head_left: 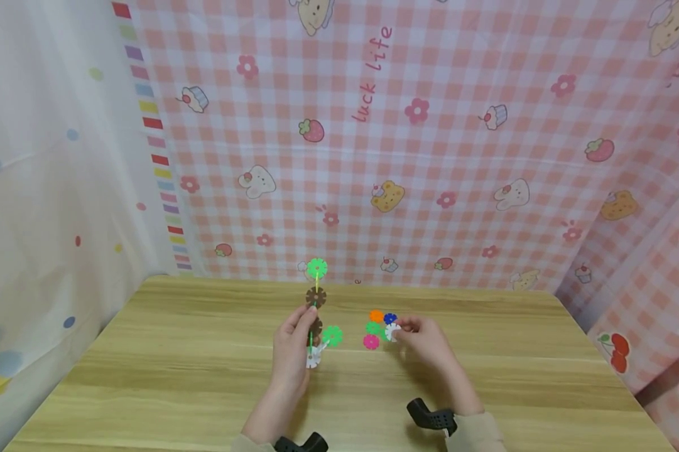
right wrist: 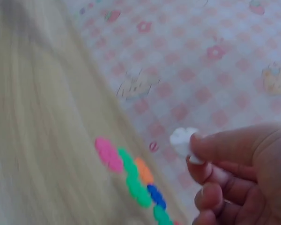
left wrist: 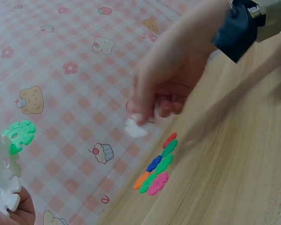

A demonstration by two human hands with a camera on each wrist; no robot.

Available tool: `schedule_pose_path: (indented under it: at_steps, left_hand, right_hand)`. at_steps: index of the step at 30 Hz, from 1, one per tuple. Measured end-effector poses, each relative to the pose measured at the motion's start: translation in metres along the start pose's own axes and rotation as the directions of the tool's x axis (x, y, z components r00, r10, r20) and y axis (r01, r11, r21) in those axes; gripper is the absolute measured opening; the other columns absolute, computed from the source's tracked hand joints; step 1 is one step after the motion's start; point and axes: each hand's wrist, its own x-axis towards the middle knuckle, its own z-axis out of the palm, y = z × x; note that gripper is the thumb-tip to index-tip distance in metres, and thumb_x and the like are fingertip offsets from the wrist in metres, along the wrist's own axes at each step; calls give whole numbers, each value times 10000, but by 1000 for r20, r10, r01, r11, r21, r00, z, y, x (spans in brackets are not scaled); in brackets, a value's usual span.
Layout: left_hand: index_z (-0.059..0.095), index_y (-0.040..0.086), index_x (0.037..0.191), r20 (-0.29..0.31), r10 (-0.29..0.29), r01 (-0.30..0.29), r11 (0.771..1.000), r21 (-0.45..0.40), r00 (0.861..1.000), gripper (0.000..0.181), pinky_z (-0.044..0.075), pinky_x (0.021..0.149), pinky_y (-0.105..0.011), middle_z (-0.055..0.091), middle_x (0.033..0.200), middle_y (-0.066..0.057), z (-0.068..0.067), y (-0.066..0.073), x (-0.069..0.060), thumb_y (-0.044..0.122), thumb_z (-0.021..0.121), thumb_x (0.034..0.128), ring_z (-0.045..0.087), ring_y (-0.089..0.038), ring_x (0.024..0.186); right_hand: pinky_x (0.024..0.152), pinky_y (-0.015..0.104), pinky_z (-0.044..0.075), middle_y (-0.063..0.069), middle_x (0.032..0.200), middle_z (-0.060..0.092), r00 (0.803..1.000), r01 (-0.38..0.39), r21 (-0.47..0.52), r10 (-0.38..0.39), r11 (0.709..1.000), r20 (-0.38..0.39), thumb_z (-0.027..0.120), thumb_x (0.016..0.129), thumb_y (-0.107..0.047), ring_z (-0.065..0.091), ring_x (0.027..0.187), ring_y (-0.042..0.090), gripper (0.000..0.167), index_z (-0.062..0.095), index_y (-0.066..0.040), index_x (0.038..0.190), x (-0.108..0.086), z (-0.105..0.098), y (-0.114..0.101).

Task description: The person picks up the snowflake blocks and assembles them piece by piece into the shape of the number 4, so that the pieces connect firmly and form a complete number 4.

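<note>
My left hand [head_left: 290, 348] grips an upright chain of notched plastic snowflake discs. A green disc [head_left: 317, 268] tops it, above a thin yellow one seen edge-on and a brown disc [head_left: 316, 297]. Lower down come another brown disc, white discs [head_left: 312, 358] and a green disc [head_left: 332, 336] sticking out to the right. Fingers cover part of the chain's middle. My right hand [head_left: 429, 344] pinches a single white disc [right wrist: 181, 140] between thumb and forefinger, apart from the chain. In the left wrist view, this white disc [left wrist: 135, 127] hangs over the loose pieces.
Several loose discs lie close together on the wooden table [head_left: 203, 364]: pink [head_left: 371, 342], orange [head_left: 376, 316], blue [left wrist: 154, 163], green [left wrist: 165, 163] and red [left wrist: 169, 140]. A pink checked cloth [head_left: 407, 157] hangs behind the table's far edge.
</note>
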Motion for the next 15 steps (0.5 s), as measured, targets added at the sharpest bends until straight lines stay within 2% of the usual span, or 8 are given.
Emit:
schedule_pose_path:
  at_steps: [7, 11, 15]
  left_hand:
    - [652, -5, 1065, 3, 0, 0, 1000, -5, 1000, 239, 428, 547, -174, 553, 784, 4, -1, -1, 0, 204, 589, 969, 484, -70, 620]
    - [650, -9, 1087, 1, -3, 3, 1000, 1, 1000, 254, 432, 554, -176, 557, 796, 3, 0, -1, 0, 207, 585, 970, 487, -72, 625]
    - [644, -20, 1106, 2, -4, 4, 1000, 8, 1000, 274, 432, 558, -175, 561, 811, 1, 0, -1, 0, 210, 583, 971, 486, -72, 631]
  right_hand:
    - [606, 277, 495, 100, 843, 657, 998, 29, 174, -38, 984, 51, 668, 895, -81, 544, 666, 149, 226, 661, 55, 1075, -5, 2, -21]
    - [631, 289, 541, 92, 852, 661, 991, 37, 330, -77, 943, 108, 650, 898, -44, 597, 673, 148, 238, 627, 115, 1073, -7, 7, -29]
    - [729, 350, 566, 98, 896, 673, 973, 40, 456, -140, 889, 186, 615, 914, -10, 659, 753, 188, 246, 588, 173, 1077, -10, 14, -36]
